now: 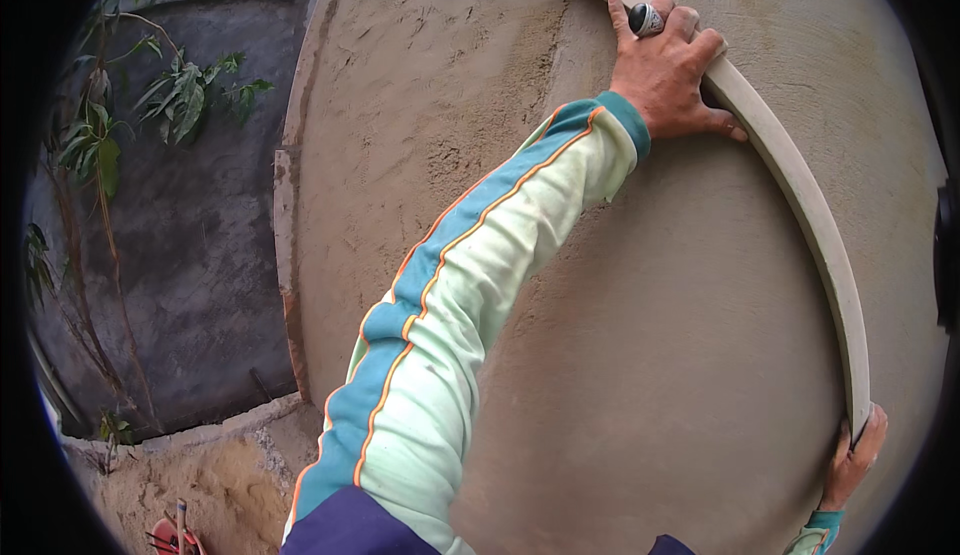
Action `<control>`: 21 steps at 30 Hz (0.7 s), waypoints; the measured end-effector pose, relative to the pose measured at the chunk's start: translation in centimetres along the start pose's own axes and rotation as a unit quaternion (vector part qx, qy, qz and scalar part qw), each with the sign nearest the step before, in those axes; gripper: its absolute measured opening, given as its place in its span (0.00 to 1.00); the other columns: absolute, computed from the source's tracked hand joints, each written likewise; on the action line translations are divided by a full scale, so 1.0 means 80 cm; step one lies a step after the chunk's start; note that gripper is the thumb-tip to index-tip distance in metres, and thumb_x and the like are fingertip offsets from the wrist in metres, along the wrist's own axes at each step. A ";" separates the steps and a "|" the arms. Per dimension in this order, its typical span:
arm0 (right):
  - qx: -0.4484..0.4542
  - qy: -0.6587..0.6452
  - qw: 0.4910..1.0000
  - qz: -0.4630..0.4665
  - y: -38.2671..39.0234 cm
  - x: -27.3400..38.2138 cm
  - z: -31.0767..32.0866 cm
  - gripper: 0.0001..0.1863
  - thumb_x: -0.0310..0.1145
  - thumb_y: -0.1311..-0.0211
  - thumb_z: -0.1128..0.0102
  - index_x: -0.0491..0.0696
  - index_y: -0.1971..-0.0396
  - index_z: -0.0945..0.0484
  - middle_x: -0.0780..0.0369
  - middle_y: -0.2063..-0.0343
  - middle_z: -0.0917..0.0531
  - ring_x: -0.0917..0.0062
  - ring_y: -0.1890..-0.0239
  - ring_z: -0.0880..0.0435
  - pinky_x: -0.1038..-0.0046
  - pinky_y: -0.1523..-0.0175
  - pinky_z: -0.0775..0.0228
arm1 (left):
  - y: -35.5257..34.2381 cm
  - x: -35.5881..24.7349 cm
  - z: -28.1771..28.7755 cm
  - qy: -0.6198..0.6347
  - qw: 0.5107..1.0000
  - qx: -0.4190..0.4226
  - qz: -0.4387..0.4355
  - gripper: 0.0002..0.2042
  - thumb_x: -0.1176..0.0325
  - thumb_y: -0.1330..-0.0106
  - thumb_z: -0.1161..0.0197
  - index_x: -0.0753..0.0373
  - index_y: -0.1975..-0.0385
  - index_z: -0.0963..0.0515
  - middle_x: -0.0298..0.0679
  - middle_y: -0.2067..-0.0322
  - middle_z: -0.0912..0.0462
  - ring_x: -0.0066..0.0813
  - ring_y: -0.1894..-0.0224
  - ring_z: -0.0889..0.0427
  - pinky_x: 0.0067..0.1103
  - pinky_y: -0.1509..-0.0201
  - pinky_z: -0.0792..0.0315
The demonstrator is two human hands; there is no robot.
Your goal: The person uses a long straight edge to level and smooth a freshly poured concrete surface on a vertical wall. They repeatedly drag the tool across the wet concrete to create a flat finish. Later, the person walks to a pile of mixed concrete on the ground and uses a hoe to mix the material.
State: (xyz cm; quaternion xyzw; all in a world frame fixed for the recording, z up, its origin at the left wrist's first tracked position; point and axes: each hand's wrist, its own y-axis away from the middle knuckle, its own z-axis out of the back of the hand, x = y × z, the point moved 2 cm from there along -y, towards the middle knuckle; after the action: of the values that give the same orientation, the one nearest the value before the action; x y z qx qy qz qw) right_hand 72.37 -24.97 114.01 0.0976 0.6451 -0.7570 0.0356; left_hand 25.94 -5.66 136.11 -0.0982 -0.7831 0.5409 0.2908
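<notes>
A long pale straightedge bar lies against the wet plastered wall, running from the top down to the lower right, curved in this lens. My left hand, wearing a large dark-stoned ring, grips the bar near the top, fingertips over its far edge and thumb spread lower along it. At the bar's lower end, my right hand is closed around it. The plaster looks rougher and ridged at the upper left and smoother below the bar. My left sleeved arm crosses the middle of the view.
On the left stands a dark grey wall with a thin leafy plant in front, beside the plastered wall's broken vertical edge. Below are a sandy mound and a red container with a handle sticking up, at the lower left.
</notes>
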 end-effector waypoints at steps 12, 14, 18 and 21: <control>0.015 0.028 0.999 -0.011 0.078 0.007 -0.011 0.19 0.28 0.36 0.45 0.38 0.46 0.32 0.49 0.48 0.28 0.52 0.46 0.30 0.59 0.40 0.39 | 0.075 -0.029 0.023 0.025 0.999 0.025 0.026 0.42 0.31 0.69 0.28 0.51 0.53 0.26 0.48 0.45 0.37 0.57 0.33 0.48 0.75 0.42 0.69; -0.006 0.004 1.000 -0.008 0.031 0.026 -0.007 0.19 0.28 0.36 0.45 0.38 0.47 0.32 0.49 0.50 0.27 0.52 0.47 0.29 0.60 0.42 0.38 | 0.031 0.014 0.006 0.014 1.000 0.018 0.011 0.43 0.30 0.68 0.29 0.50 0.51 0.26 0.48 0.44 0.35 0.54 0.32 0.48 0.72 0.39 0.70; -0.033 -0.016 0.999 -0.003 -0.077 0.093 -0.029 0.18 0.30 0.34 0.46 0.41 0.47 0.31 0.52 0.50 0.27 0.56 0.48 0.27 0.62 0.42 0.37 | -0.070 0.111 0.012 -0.042 0.992 0.117 -0.007 0.44 0.34 0.62 0.30 0.56 0.46 0.29 0.48 0.44 0.33 0.48 0.32 0.46 0.61 0.34 0.62; -0.053 -0.049 0.997 0.004 -0.125 0.114 -0.048 0.18 0.31 0.34 0.46 0.42 0.46 0.31 0.53 0.49 0.26 0.57 0.47 0.28 0.63 0.42 0.37 | -0.109 0.133 0.054 -0.087 0.977 0.192 0.021 0.41 0.40 0.57 0.29 0.59 0.45 0.32 0.48 0.43 0.33 0.46 0.33 0.43 0.52 0.33 0.53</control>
State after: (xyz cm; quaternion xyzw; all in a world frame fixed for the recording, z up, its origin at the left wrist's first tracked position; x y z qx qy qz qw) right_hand 62.04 -18.87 121.37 0.0608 0.6811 -0.7257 0.0756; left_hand 16.23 -7.55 146.66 -0.0097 -0.6850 0.6934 0.2235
